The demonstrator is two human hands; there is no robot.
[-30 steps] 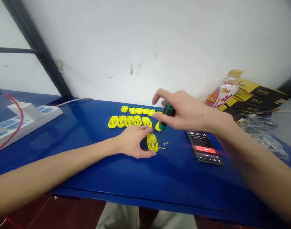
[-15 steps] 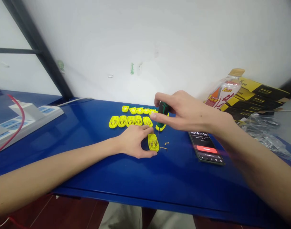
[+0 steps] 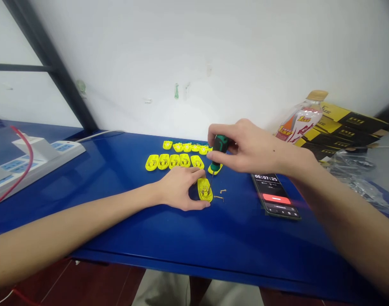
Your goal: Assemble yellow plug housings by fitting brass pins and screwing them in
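**While pinching a screwdriver, tip down at a yellow plastic housing**

Right hand above the blue table, thumb and fingers closed around the green-and-black handle, thin shaft angled down to the housing at centre. Left hand curled around that housing, holding it against the tabletop. Small brass pieces just to the right; further housings in two rows beyond, upper centre.
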